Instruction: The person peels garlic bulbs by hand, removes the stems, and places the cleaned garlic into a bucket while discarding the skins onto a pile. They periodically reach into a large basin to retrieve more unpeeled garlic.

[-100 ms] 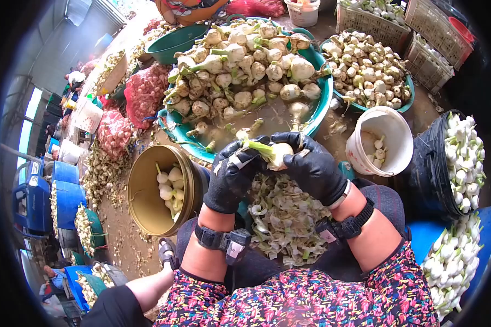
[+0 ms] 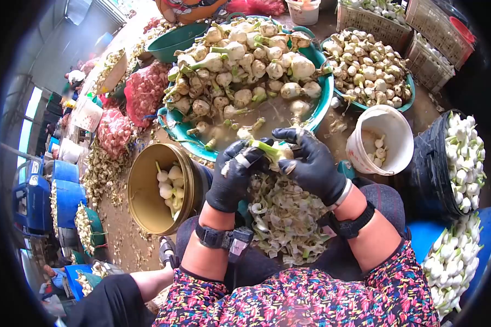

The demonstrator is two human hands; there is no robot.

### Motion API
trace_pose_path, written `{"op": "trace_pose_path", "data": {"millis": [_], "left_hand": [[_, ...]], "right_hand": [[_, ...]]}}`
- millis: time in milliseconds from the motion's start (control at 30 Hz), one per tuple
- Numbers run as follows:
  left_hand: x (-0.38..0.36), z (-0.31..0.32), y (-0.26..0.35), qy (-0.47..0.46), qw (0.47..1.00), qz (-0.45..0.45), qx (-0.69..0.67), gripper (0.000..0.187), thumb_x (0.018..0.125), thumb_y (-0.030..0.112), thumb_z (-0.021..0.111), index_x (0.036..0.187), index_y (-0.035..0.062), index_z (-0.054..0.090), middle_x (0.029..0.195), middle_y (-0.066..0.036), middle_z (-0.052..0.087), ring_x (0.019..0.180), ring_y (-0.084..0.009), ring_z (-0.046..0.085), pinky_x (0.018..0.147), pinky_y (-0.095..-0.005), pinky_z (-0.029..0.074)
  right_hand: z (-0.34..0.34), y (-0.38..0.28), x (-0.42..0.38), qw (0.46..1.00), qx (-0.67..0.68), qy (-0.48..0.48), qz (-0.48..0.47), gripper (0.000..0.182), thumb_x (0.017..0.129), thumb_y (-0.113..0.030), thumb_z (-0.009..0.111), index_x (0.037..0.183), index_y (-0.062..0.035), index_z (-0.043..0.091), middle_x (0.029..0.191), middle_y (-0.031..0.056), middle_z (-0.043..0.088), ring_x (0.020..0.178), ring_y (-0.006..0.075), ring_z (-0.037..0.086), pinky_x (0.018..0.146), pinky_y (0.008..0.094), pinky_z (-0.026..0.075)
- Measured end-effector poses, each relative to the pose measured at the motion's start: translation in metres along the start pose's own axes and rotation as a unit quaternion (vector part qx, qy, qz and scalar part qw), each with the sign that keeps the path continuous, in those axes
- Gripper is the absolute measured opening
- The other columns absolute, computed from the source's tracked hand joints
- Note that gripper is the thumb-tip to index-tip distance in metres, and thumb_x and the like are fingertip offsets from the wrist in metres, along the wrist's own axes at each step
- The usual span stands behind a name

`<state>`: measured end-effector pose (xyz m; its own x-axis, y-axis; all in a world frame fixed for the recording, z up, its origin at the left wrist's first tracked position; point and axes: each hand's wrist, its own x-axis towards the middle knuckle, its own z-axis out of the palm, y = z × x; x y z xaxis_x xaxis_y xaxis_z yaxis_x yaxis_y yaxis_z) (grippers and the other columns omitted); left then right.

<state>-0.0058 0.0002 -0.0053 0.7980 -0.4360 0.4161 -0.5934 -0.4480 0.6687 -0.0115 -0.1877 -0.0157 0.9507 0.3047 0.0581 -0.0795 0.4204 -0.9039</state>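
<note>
Both my hands wear black gloves and meet in front of me over a garlic bulb (image 2: 280, 151) with a short green stem. My left hand (image 2: 235, 171) is closed round the stem side, and a pale strip of skin lies across its fingers. My right hand (image 2: 313, 166) has its thumb against the bulb's other side, fingers curled, with a bit of loose skin at the thumb tip. Below, between my knees, lies a heap of peeled-off garlic skins (image 2: 286, 218). Just beyond the hands, unpeeled bulbs (image 2: 240, 71) are piled in a teal basin (image 2: 326, 103) holding murky water.
On the left, a brown-lined bucket (image 2: 142, 210) holds several peeled bulbs. A white bucket (image 2: 398, 133) with a few bulbs stands right, beside a black bucket (image 2: 428, 174) full of white bulbs. Another basin (image 2: 412, 92) of bulbs and stacked crates (image 2: 433, 24) stand behind.
My right hand's index finger has lifted and opened away from the bulb, and its hand has shifted slightly right. My left hand keeps hold of the bulb, with its grip turned a little.
</note>
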Motion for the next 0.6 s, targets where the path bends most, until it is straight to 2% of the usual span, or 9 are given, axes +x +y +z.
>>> {"op": "trace_pose_path", "data": {"millis": [33, 67, 233, 333, 467, 500, 533, 567, 600], "left_hand": [[0.001, 0.0, 0.003, 0.009, 0.997, -0.053, -0.059, 0.017, 0.078, 0.003, 0.058, 0.093, 0.0025, 0.064, 0.093, -0.013, 0.065, 0.071, -0.0198, 0.063, 0.067, -0.0309, 0.051], [0.003, 0.003, 0.004, 0.021, 0.987, -0.106, -0.122, 0.016, 0.076, 0.004, 0.06, 0.092, 0.0017, 0.064, 0.093, -0.013, 0.065, 0.071, -0.0199, 0.063, 0.065, -0.0311, 0.05], [0.009, 0.009, 0.011, 0.0, 0.997, 0.002, 0.073, 0.017, 0.083, 0.013, 0.053, 0.092, -0.0007, 0.059, 0.076, -0.009, 0.062, 0.07, -0.0201, 0.064, 0.063, -0.0311, 0.049], [0.004, 0.011, 0.008, 0.018, 0.984, -0.093, -0.152, 0.016, 0.084, 0.013, 0.055, 0.091, -0.0019, 0.059, 0.078, -0.008, 0.061, 0.067, -0.0191, 0.064, 0.061, -0.0299, 0.05], [0.001, 0.006, -0.004, -0.061, 0.981, -0.084, -0.162, 0.017, 0.086, 0.011, 0.053, 0.094, -0.0027, 0.06, 0.084, -0.011, 0.061, 0.066, -0.0178, 0.064, 0.06, -0.0297, 0.052], [0.003, 0.004, 0.002, -0.021, 0.985, -0.094, -0.144, 0.018, 0.086, 0.01, 0.052, 0.095, -0.0031, 0.06, 0.088, -0.012, 0.061, 0.067, -0.0179, 0.064, 0.061, -0.0312, 0.054], [0.004, 0.003, 0.006, 0.018, 0.986, -0.102, -0.127, 0.018, 0.086, 0.008, 0.051, 0.097, -0.0035, 0.06, 0.092, -0.013, 0.061, 0.067, -0.0181, 0.064, 0.061, -0.0327, 0.055], [0.001, 0.005, 0.008, 0.078, 0.93, -0.133, -0.335, 0.021, 0.085, 0.007, 0.052, 0.101, -0.0038, 0.058, 0.093, -0.014, 0.06, 0.066, -0.0195, 0.063, 0.06, -0.0366, 0.056], [0.005, 0.002, 0.008, 0.147, 0.678, -0.294, -0.657, 0.021, 0.085, 0.007, 0.052, 0.103, -0.0031, 0.057, 0.09, -0.013, 0.061, 0.066, -0.0203, 0.063, 0.061, -0.037, 0.055]], "right_hand": [[0.001, -0.003, 0.001, 0.96, -0.239, 0.02, -0.144, 0.043, 0.073, -0.017, 0.066, 0.113, -0.0072, 0.054, 0.104, 0.0122, 0.059, 0.096, 0.0279, 0.057, 0.085, 0.037, 0.044], [-0.001, -0.005, 0.002, 0.842, -0.464, 0.039, -0.273, 0.041, 0.07, -0.014, 0.065, 0.109, -0.0073, 0.057, 0.1, 0.0131, 0.06, 0.092, 0.0287, 0.057, 0.079, 0.0357, 0.046], [0.001, 0.002, 0.001, 0.759, -0.559, 0.044, -0.33, 0.031, 0.065, -0.01, 0.061, 0.096, -0.0085, 0.06, 0.075, 0.0102, 0.054, 0.073, 0.0307, 0.056, 0.061, 0.0414, 0.046], [0.002, 0.001, 0.001, 0.764, -0.555, 0.035, -0.328, 0.026, 0.064, -0.009, 0.06, 0.091, -0.0077, 0.06, 0.075, 0.0113, 0.055, 0.071, 0.032, 0.055, 0.061, 0.041, 0.046], [0.001, -0.007, 0.002, 0.784, -0.507, 0.044, -0.356, 0.017, 0.07, -0.005, 0.059, 0.087, -0.005, 0.059, 0.074, 0.0093, 0.058, 0.065, 0.0258, 0.057, 0.058, 0.036, 0.047], [0.001, -0.011, 0.002, 0.94, -0.256, 0.109, -0.197, 0.012, 0.074, -0.004, 0.058, 0.086, -0.0039, 0.059, 0.074, 0.0076, 0.059, 0.063, 0.0209, 0.057, 0.056, 0.032, 0.047], [0.001, -0.013, 0.002, 0.986, 0.026, 0.161, -0.015, 0.008, 0.078, -0.002, 0.057, 0.086, -0.0027, 0.059, 0.074, 0.0058, 0.06, 0.06, 0.016, 0.057, 0.054, 0.0281, 0.047], [-0.004, -0.014, 0.005, 0.98, 0.091, 0.179, -0.009, 0.004, 0.082, -0.002, 0.057, 0.086, -0.0022, 0.058, 0.073, 0.0032, 0.06, 0.057, 0.0096, 0.055, 0.053, 0.022, 0.047], [-0.009, -0.016, 0.006, 0.979, 0.09, 0.181, -0.011, 0.004, 0.082, -0.002, 0.057, 0.086, -0.0022, 0.058, 0.073, 0.0032, 0.06, 0.057, 0.0096, 0.055, 0.053, 0.022, 0.047]]}}
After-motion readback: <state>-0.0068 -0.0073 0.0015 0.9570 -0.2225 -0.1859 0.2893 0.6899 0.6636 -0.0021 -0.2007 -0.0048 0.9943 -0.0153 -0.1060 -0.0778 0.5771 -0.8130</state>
